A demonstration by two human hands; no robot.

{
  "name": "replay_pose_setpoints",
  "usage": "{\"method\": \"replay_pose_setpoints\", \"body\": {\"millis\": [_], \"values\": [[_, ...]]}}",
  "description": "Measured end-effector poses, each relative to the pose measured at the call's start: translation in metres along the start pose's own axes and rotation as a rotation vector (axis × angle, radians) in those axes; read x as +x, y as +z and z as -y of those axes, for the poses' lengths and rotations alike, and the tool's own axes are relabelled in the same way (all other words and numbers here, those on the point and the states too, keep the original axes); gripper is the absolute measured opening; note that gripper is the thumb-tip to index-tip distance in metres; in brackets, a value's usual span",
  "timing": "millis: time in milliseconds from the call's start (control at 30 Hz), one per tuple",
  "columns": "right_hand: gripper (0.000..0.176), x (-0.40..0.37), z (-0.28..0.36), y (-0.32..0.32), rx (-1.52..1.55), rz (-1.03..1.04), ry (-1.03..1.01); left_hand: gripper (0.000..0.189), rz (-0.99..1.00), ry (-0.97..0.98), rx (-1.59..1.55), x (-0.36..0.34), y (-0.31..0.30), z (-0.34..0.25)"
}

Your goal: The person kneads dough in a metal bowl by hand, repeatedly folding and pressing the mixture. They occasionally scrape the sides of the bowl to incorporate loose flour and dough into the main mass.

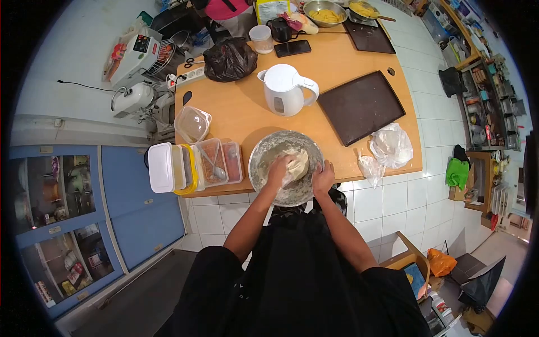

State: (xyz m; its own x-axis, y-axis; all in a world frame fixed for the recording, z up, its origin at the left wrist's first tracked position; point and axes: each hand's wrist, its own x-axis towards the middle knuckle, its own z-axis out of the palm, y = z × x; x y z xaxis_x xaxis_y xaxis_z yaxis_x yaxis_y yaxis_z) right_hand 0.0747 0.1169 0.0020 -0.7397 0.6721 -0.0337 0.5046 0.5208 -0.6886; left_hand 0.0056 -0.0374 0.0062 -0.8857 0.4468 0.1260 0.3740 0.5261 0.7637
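A round metal bowl (264, 147), its inside coated with flour, sits at the table's near edge. Pale dough (300, 163) lies in it. My left hand (279, 170) is inside the bowl with its fingers curled into the dough, partly hidden by it. With my right hand (323, 178) I grip the bowl's right rim, fingers wrapped over the edge. Just left of the bowl stand plastic containers (233, 163), one with a spoon (216, 168) in it. Beyond the bowl is a white electric kettle (285, 92).
A dark baking tray (362, 106) lies to the right, with clear plastic bags (390, 147) at its near corner. Farther back are a black plastic bag (230, 59), a phone (292, 48), a lidded jar (261, 38) and a pan of yellow food (325, 14).
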Motion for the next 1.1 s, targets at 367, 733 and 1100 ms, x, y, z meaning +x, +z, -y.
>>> {"method": "replay_pose_setpoints", "body": {"millis": [367,733,1100], "values": [[0.022,0.004,-0.015,0.000,-0.032,-0.016,0.029,0.025,-0.021,-0.109,0.043,-0.015,0.054,0.022],[0.024,0.004,-0.009,-0.009,-0.006,0.044,0.024,0.042,0.130,-0.449,0.355,-0.028,0.014,-0.023],[0.027,0.004,-0.011,-0.009,-0.003,-0.008,0.007,0.040,0.112,-0.135,0.832,-0.009,0.080,0.000]]}}
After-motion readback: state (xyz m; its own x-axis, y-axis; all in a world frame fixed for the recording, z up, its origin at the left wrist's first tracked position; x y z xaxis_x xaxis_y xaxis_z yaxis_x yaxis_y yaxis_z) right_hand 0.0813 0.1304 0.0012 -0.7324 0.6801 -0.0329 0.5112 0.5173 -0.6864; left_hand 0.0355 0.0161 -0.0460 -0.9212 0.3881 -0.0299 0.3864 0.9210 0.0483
